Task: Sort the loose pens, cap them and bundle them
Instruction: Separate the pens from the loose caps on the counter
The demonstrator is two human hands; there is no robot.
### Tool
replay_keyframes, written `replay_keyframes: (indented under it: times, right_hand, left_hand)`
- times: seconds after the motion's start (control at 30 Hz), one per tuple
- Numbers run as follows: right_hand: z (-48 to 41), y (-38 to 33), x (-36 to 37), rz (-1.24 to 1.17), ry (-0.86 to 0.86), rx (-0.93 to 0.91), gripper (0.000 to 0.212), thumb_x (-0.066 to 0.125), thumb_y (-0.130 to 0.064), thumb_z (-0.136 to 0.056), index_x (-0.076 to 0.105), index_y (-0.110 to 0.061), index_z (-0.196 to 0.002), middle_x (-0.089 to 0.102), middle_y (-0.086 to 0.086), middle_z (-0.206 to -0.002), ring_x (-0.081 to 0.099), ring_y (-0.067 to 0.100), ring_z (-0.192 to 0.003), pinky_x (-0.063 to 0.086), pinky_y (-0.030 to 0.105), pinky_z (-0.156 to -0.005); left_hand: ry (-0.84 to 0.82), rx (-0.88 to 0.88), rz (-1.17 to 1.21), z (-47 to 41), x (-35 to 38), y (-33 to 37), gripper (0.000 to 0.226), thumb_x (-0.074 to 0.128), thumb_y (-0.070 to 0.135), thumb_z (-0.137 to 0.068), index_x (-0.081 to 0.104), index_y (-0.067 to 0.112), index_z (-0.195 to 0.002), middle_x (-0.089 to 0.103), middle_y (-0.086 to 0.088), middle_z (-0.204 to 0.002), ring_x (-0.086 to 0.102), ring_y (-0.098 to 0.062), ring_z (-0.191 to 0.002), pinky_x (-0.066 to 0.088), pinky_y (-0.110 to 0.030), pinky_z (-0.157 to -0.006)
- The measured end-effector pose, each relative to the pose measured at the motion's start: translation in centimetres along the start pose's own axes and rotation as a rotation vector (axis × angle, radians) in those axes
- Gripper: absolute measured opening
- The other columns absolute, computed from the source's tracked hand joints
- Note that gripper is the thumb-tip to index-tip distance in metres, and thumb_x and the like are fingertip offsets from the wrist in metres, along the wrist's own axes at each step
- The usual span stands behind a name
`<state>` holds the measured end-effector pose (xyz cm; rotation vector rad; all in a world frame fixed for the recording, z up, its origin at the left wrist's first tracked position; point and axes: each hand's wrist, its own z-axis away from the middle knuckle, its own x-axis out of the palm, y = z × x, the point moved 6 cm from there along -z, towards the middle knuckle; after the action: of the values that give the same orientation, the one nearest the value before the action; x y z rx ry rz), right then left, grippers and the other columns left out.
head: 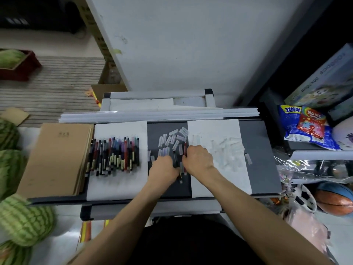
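Left hand (165,166): fingers curling around dark pens (176,161) mid-tabletop (259,150).
Right hand (199,156): gripping, seemingly a red pen (185,150); blurred.
Caps (172,139): lying scattered just beyond.
Pen row (114,154): resting on left paper (118,186).

Pens (114,154) lie left of caps (172,139) (notebooks (57,159) leftmost).

Two hands (181,165), two white paper sheets (118,182), one stack of brown notebooks (55,161) at nine o'clock, two balls (334,199) at four o'clock and roughly twenty pens (114,155) are counted.
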<state>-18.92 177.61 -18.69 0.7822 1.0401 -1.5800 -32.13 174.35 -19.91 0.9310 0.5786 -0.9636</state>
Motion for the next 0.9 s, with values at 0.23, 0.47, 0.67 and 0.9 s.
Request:
replay_keyframes:
  times: [0.23,0.47,0.67,0.9]
  right_hand:
    - [-0.8,0.0,0.1,-0.106,-0.023,0.069,0.018,0.058,-0.017,-0.094,0.065,-0.007,-0.107,0.065,0.017,-0.113,0.064,0.038,-0.106,0.045,0.035,-0.074]
    - [-0.3,0.6,-0.4,-0.288,0.021,0.126,0.028,0.065,-0.024,-0.086,0.052,-0.013,-0.063,0.058,0.007,-0.069,0.063,0.030,-0.069,0.043,0.028,-0.057]
    - [-0.4,-4.9,-0.7,-0.416,-0.019,0.022,0.029,0.066,-0.023,-0.083,0.063,-0.012,-0.056,0.063,0.000,-0.055,0.059,0.011,-0.052,0.042,0.025,-0.046]
    - [-1.2,-14.2,0.7,-0.526,-0.145,-0.032,0.023,0.064,-0.020,-0.082,0.076,0.000,-0.078,0.075,0.011,-0.066,0.075,0.020,-0.062,0.064,0.033,-0.068]
  left_hand:
    - [-0.003,-0.025,0.022,0.3,0.2,0.3,0.024,0.064,0.008,-0.082,0.047,0.009,-0.066,0.060,-0.012,-0.074,0.059,-0.032,-0.066,0.046,-0.035,-0.056]
    - [-0.009,-0.013,0.052,0.7,-2.0,-2.1,0.027,0.064,0.011,-0.080,0.050,0.010,-0.057,0.052,-0.003,-0.053,0.052,-0.018,-0.051,0.032,-0.025,-0.043]
    - [0.110,-0.015,0.136,1.1,-7.1,-6.2,0.033,0.068,0.023,-0.090,0.062,0.007,-0.061,0.064,-0.005,-0.057,0.062,-0.020,-0.056,0.041,-0.026,-0.050]
    - [0.224,-0.082,0.229,1.6,-13.1,-13.3,0.032,0.071,0.020,-0.089,0.065,0.011,-0.059,0.064,0.001,-0.054,0.061,-0.010,-0.050,0.043,-0.021,-0.050]
